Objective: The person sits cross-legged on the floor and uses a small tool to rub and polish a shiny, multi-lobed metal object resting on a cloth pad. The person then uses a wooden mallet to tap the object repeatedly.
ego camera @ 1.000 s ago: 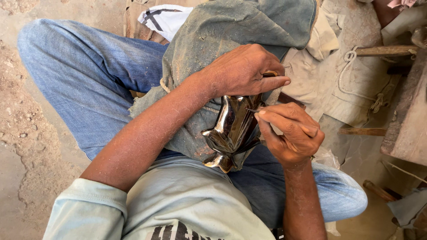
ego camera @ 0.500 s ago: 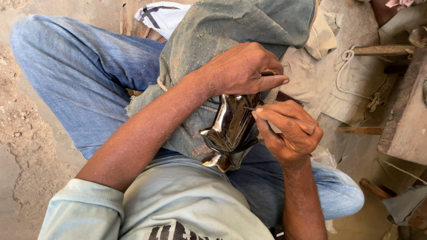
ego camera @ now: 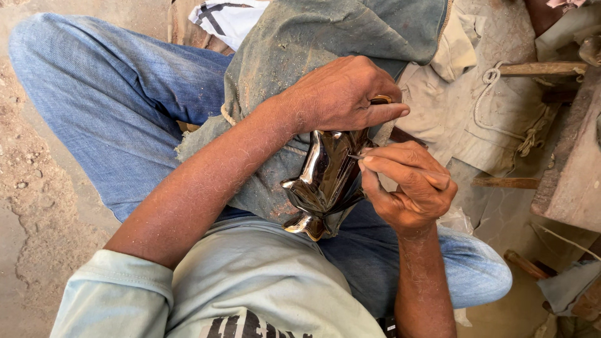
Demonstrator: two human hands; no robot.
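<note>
Left hand (ego camera: 341,94) gripping shiny metal vessel (ego camera: 322,181), right hand (ego camera: 410,188) perhaps engraving

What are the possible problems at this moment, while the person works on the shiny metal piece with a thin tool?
1. The thin tool touches the polished, curved metal vessel; it might skid and scratch it.
2. The left hand grips the vessel's top close to the tip, so a slip may hurt the fingers.
3. The vessel rests only on a cloth over the lap, so it might shift under pressure from the right hand.
</note>
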